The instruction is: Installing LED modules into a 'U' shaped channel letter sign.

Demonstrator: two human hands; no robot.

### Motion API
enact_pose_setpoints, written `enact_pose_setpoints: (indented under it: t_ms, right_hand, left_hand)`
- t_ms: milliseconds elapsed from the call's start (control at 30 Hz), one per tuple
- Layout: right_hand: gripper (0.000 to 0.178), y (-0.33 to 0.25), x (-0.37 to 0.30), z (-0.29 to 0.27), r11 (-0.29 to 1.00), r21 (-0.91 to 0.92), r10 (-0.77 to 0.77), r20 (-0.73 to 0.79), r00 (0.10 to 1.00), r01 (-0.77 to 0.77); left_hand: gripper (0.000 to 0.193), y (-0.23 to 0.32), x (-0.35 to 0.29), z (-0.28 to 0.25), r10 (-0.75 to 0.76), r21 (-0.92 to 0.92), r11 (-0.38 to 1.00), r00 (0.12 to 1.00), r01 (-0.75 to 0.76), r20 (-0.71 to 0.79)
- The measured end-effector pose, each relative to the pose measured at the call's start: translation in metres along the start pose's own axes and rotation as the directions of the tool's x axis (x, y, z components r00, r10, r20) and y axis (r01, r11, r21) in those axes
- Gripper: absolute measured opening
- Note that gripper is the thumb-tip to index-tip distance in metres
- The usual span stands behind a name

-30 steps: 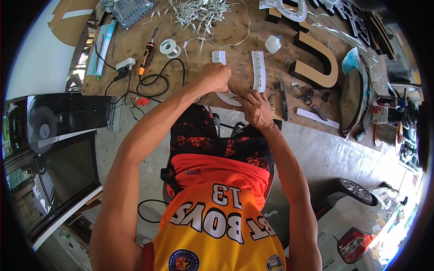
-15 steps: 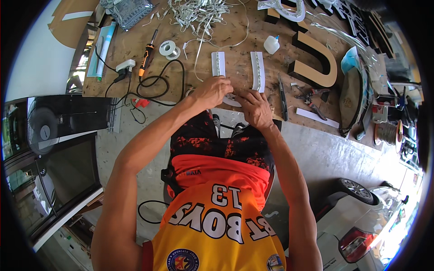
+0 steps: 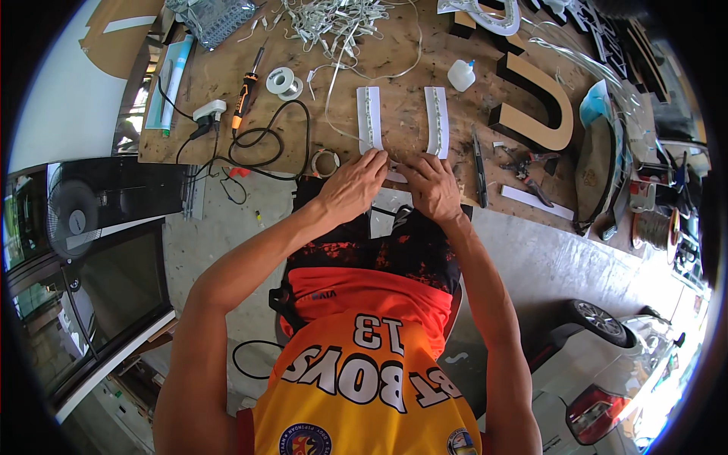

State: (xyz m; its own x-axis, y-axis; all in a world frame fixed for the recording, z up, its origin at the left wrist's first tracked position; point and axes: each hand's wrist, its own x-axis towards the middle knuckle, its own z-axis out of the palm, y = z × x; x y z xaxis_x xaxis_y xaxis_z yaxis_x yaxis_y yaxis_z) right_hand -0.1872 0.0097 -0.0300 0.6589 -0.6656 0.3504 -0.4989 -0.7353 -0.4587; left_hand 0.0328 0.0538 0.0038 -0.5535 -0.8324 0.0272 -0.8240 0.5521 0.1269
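A white U-shaped piece [image 3: 444, 121] lies at the near edge of the workbench, its two straight arms pointing away from me. Along each arm runs a strip of small LEDs [image 3: 369, 114]. My left hand [image 3: 355, 184] is closed at the lower end of the left arm, fingertips pressed together on it. My right hand [image 3: 434, 186] grips the lower end of the right arm with bent fingers. Between the hands the curved part is mostly covered. A thin white wire [image 3: 329, 98] runs from the left arm toward a tangled heap of white wired modules [image 3: 334, 30].
Left on the workbench [image 3: 220, 61] are a soldering iron [image 3: 245, 98], a solder spool [image 3: 283, 82], a black cable [image 3: 280, 140] and a tape roll [image 3: 325, 163]. Rightward are a small bottle [image 3: 461, 76], a U-shaped cardboard-coloured letter [image 3: 550, 98], a black pen-like tool [image 3: 479, 171] and pliers [image 3: 531, 174].
My left hand has slid nearer to me along the left arm, uncovering more of its LED strip and the tape roll. My right hand stays at the right arm's lower end.
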Motion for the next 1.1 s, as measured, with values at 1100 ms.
enact_pose_setpoints:
  t_ms: [1100]
  right_hand:
    - [0.03, 0.009, 0.004, -0.004, 0.995, 0.084, 0.049, 0.005, 0.999, -0.049]
  left_hand:
    - [0.056, 0.012, -0.004, -0.003, -0.088, 0.04, 0.996, 0.993, 0.085, 0.075]
